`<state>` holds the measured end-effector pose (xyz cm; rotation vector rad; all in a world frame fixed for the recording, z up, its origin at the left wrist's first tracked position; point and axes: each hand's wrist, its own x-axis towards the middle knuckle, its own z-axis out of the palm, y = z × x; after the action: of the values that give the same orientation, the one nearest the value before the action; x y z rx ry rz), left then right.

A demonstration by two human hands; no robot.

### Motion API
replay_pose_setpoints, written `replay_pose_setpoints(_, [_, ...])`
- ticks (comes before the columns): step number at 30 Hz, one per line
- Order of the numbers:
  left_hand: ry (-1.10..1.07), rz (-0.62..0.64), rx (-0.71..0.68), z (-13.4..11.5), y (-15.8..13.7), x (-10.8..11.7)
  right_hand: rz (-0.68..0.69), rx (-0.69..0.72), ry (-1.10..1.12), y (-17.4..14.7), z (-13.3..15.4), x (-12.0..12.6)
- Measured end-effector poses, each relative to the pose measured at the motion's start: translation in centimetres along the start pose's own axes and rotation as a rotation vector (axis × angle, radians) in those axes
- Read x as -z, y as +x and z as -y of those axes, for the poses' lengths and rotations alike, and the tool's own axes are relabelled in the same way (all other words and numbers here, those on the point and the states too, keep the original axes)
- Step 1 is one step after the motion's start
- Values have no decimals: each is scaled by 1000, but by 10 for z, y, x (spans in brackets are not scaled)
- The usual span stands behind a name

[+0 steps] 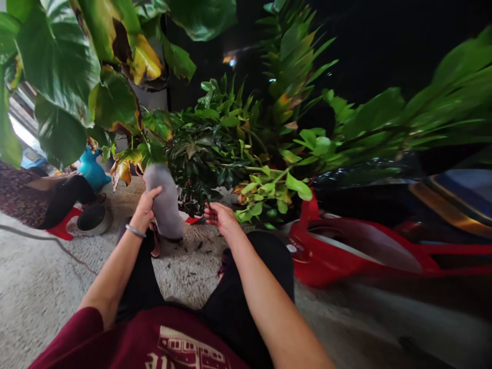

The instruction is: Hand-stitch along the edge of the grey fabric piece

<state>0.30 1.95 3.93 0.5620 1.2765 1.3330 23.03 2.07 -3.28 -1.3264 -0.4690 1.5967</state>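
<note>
What looks like a grey sole, held upright in the left hand between the legs.
The thumb presses its face, fingers behind, probably to steady it within reach; the right hand hangs alongside, loosely curled, whether pinching anything small I can't tell. Leafy plants crowd beyond; a red bag sits rightward.

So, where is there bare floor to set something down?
Bare floor shows at left, between the cable and left sleeve, with a smaller patch between the legs. It is crowded beyond both hands, where plants spread, and at right, by the red bag.
</note>
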Motion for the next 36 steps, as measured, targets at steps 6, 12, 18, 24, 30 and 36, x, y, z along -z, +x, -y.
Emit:
replay_pose_setpoints(6, [60,51,169,52,-47,22,13,2,-15,0,-1,1])
replay_pose_setpoints(12, [-105,60,-309,-33,-22,0,34,20,-23,0,-1,0])
replay_pose_setpoints(18, [64,-10,88,14,4,3,-1,27,-20,-2,1,-2])
replay_pose_setpoints(24, [96,168,267,53,-41,18,30,58,-25,1,-2,5])
replay_pose_setpoints(30, [-108,151,-122,-29,-21,-7,39,35,-41,3,-1,4])
replay_pose_setpoints(36, [47,14,162,26,-6,-9,2,58,-27,0,-1,2])
